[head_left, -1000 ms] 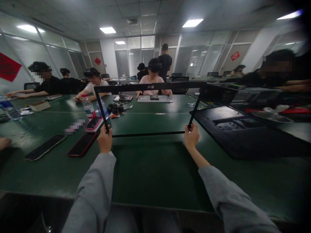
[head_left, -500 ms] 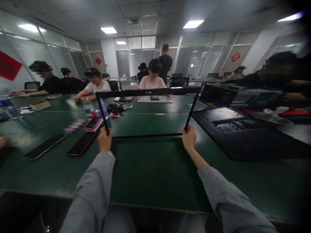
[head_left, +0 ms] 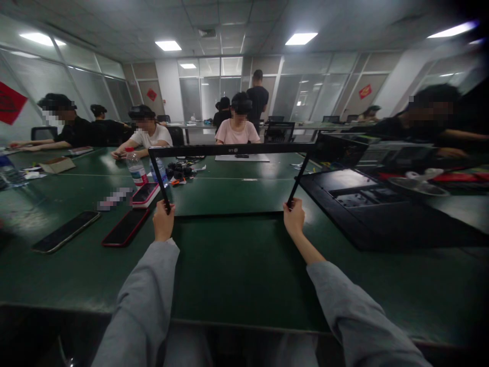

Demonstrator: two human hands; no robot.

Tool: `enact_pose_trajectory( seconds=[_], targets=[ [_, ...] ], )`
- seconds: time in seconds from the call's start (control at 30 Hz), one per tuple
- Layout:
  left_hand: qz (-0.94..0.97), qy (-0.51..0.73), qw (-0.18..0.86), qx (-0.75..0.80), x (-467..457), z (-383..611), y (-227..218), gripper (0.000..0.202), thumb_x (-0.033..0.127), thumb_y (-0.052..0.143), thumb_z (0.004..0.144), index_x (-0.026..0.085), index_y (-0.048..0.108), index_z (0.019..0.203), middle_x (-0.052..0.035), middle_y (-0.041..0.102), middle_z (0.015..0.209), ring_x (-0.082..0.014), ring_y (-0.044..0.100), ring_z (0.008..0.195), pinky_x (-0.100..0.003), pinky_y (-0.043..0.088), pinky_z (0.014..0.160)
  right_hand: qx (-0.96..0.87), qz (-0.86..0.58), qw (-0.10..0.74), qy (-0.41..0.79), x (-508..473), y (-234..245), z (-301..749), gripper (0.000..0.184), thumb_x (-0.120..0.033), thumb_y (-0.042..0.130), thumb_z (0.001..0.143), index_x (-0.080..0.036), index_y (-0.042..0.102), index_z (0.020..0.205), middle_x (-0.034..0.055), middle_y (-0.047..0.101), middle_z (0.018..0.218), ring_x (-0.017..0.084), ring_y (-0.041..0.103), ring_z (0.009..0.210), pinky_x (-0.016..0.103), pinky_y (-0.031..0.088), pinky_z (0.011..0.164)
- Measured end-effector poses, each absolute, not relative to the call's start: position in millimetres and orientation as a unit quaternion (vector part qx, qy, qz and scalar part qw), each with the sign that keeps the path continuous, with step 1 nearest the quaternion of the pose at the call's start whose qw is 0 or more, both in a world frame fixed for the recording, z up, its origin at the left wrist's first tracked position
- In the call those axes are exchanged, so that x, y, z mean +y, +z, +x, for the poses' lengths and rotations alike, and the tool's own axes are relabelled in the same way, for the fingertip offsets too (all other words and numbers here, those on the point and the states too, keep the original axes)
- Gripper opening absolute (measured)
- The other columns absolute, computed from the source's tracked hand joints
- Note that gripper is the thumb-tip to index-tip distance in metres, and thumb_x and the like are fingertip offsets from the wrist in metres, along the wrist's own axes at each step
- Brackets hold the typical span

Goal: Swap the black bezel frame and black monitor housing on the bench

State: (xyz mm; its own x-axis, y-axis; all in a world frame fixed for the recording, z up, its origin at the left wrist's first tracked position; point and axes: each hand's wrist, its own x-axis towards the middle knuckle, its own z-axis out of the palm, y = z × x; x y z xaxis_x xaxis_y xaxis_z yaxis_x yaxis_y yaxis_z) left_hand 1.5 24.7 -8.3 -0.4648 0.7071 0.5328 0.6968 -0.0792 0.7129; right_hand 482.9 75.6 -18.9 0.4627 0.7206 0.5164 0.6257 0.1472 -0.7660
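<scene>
Upright above the green table (head_left: 244, 285) stands a thin black rectangular monitor bezel (head_left: 198, 150), its wider top bar carrying a small LG logo. My left hand (head_left: 163, 221) is closed round its left side near the lower corner. On the opposite side, my right hand (head_left: 294, 217) grips the lower right part between thumb and fingers. Through the hollow middle I see the tabletop. Whether the bottom edge touches the table, I cannot tell.
Left of me lie a black phone (head_left: 66, 232), a red-edged phone (head_left: 126, 228) and a pink-edged phone (head_left: 145, 193). A red-capped bottle (head_left: 136, 171) stands behind them. At right rests a large black panel (head_left: 405, 219). Several people sit around the tables.
The bezel's top bar has dropped slightly, more at its right end, and now looks more level. Both hands keep their hold. The whole view has shifted slightly.
</scene>
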Motion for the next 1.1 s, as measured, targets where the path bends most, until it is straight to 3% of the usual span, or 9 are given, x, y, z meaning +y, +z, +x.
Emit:
enact_pose_trajectory(
  seconds=[0.3,0.57,0.8,1.1],
  targets=[
    [0.526,0.513,0.005,0.678,21.5,3.3,-5.3,0.041,0.031,0.061,0.09,0.023,0.052,0.129,-0.0068,0.075,0.103,-0.023,0.072,0.094,-0.037,0.052,0.088,-0.527,-0.652,0.544,0.041,82.6,-26.0,487.4,0.043,-0.046,0.046,0.09,-0.017,0.054,0.12,0.0157,0.067,0.106,0.028,0.063,0.091,0.044,0.048,0.084],
    [0.524,0.474,-0.051,0.706,13.0,6.7,-1.0,0.049,0.037,0.05,0.096,0.021,0.052,0.143,-0.0132,0.073,0.111,-0.0278,0.07,0.099,-0.042,0.051,0.091,-0.565,-0.652,0.503,0.036,85.9,-30.4,488.1,0.05,-0.041,0.043,0.089,-0.015,0.052,0.13,0.0148,0.068,0.102,0.029,0.063,0.089,0.045,0.048,0.085],
    [0.492,0.443,-0.013,0.749,12.7,2.3,-6.7,0.033,0.034,0.053,0.092,0.024,0.071,0.118,-0.0142,0.074,0.101,-0.0322,0.068,0.097,-0.047,0.05,0.089,-0.579,-0.664,0.468,0.066,90.3,-33.5,488.6,0.042,-0.039,0.048,0.085,-0.016,0.062,0.117,0.0141,0.071,0.098,0.029,0.065,0.09,0.045,0.049,0.085],
    [0.51,0.423,-0.073,0.745,17.7,-2.3,-12.0,0.033,0.034,0.055,0.089,0.021,0.072,0.114,-0.0163,0.071,0.108,-0.0329,0.062,0.104,-0.048,0.049,0.092,-0.578,-0.659,0.478,0.058,100.2,-40.8,492.1,0.035,-0.032,0.053,0.081,-0.017,0.068,0.109,0.013,0.072,0.101,0.027,0.065,0.095,0.046,0.049,0.091]
  ],
)
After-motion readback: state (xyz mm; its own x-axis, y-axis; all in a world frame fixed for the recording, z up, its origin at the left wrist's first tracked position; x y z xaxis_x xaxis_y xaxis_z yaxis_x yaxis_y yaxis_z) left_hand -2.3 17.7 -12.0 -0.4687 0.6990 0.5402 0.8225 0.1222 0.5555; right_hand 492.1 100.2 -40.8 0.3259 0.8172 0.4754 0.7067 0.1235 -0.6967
